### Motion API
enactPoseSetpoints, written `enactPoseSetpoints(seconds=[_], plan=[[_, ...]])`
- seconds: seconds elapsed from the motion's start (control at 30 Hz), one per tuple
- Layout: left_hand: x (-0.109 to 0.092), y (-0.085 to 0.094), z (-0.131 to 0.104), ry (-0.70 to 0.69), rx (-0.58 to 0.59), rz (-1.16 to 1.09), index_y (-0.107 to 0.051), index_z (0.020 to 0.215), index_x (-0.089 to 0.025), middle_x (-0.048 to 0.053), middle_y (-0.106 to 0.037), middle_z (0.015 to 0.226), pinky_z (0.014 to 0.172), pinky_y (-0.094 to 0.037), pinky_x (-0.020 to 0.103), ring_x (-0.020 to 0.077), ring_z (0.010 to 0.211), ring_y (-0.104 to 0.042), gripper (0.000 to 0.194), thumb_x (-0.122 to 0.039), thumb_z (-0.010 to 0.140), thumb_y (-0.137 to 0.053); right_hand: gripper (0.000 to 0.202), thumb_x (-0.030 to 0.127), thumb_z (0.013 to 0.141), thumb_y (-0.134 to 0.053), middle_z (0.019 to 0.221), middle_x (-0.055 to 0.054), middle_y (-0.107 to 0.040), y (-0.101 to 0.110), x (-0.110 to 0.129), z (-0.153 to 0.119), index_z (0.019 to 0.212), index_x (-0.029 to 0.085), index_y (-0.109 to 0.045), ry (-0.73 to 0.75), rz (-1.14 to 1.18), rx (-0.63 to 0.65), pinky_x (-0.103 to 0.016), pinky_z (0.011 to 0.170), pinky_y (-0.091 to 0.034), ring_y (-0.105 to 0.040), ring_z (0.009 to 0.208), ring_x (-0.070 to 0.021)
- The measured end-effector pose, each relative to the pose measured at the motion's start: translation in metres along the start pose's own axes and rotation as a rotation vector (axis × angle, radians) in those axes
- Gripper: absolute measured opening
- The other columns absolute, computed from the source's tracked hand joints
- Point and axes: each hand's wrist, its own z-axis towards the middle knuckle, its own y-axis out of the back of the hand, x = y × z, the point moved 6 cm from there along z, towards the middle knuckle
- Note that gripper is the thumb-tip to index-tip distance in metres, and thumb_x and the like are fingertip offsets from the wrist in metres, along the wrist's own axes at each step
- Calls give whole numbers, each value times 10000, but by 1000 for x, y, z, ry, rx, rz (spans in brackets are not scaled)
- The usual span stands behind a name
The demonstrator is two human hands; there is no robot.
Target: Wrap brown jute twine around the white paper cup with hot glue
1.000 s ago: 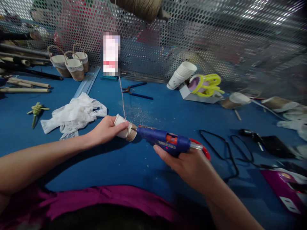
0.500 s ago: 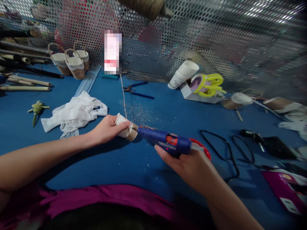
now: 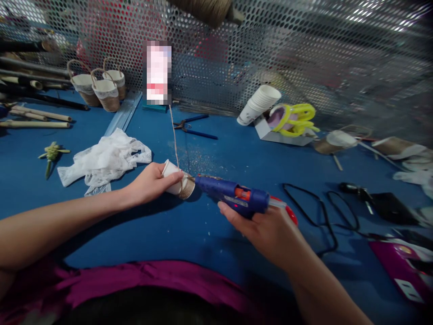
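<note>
Tilted on its side, a white paper cup is gripped by my left hand, with the thumb pressed along its wall. Twine wraps the cup's lower end, and a strand of it runs up toward the mesh. My right hand is closed around a blue hot glue gun, whose red light is lit. Its nozzle points left at the twine-wrapped end; whether the tip touches, I cannot tell. A glue stick sticks out of the gun's back.
Several twine-wrapped cups with handles stand at the back left. White lace lies left of my hand. Pliers lie behind the cup. Stacked paper cups lean on a white box. A black cord loops at the right.
The glue gun's nozzle has shifted very slightly to the right along the cup's end. My left hand and the cup stay almost still.
</note>
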Motion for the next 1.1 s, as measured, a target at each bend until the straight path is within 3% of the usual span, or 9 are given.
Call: enactPoseSetpoints(seconds=[0.1,0.3,0.63,0.8,1.1], plan=[[-2,-1,-1,2,15,7,-647,847,-69,81,-668,757,594,-422,243,134,627,-554,368,-392,779,-486,324,291,766,-491,388,53,-403,0,0,-1,466,208,-401,0,-1,20,-216,364,-337,-379,350,-77],[-3,-2,-1,-4,21,6,-650,865,-74,83,-674,781,595,-433,234,141,648,-573,367,-393,781,-487,240,326,765,-494,451,39,-506,-2,-5,-4,557,206,-503,-14,25,15,-223,396,-386,-449,394,-96],[-4,-4,-2,-15,54,-52,-653,863,-71,92,-677,814,633,-440,240,134,663,-571,340,-361,789,-492,181,314,765,-510,485,26,-547,-1,-2,-4,628,203,-551,4,16,42,-231,427,-417,-497,414,-112],[-3,-2,-2,-5,17,11,-647,829,-68,79,-666,751,583,-419,228,129,622,-556,366,-394,786,-487,288,315,772,-512,416,48,-463,-2,-6,-3,513,210,-442,-11,12,34,-217,391,-383,-430,364,-85],[-3,-1,-2,-13,17,9,-652,853,-68,90,-674,765,582,-436,245,141,629,-561,364,-387,780,-492,261,322,763,-505,408,57,-455,-4,-7,-3,528,213,-468,2,7,25,-221,370,-369,-409,349,-84]])
